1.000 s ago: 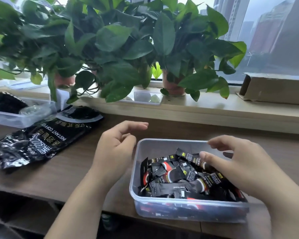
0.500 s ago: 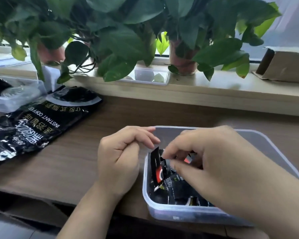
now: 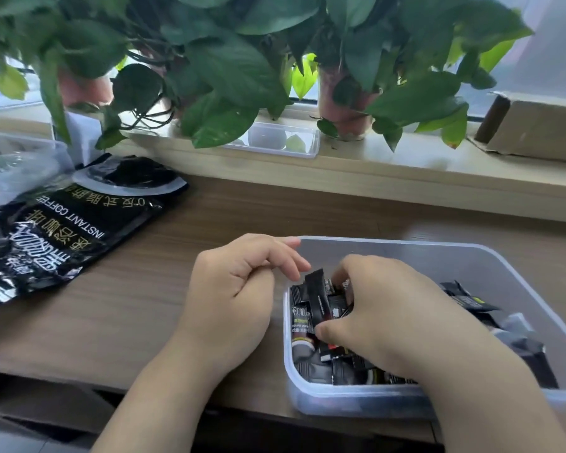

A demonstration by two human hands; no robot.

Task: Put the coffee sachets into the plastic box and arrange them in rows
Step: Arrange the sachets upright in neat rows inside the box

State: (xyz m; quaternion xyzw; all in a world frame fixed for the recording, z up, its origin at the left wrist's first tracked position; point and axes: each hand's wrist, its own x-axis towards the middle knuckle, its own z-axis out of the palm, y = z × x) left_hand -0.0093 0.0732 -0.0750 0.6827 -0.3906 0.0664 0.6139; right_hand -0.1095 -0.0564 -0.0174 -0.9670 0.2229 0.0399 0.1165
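Observation:
A clear plastic box (image 3: 490,256) sits at the near right of the wooden table, holding several black coffee sachets (image 3: 471,300) in a loose heap. My right hand (image 3: 386,308) reaches into the box's left end and pinches an upright black sachet (image 3: 317,297) between thumb and fingers, next to other sachets standing against the left wall. My left hand (image 3: 236,295) rests just outside the box's left rim, fingers loosely curled and holding nothing, its fingertips near the box's corner.
A large black instant coffee bag (image 3: 46,237) lies open at the left, beside another clear container (image 3: 17,168). Potted plants (image 3: 229,70), a small clear tub (image 3: 281,140) and a cardboard box (image 3: 536,125) line the windowsill behind.
My right hand moved from the box's right side to its left end and took hold of a sachet, standing it up. The view tilted down and closer; my left hand stayed by the rim.

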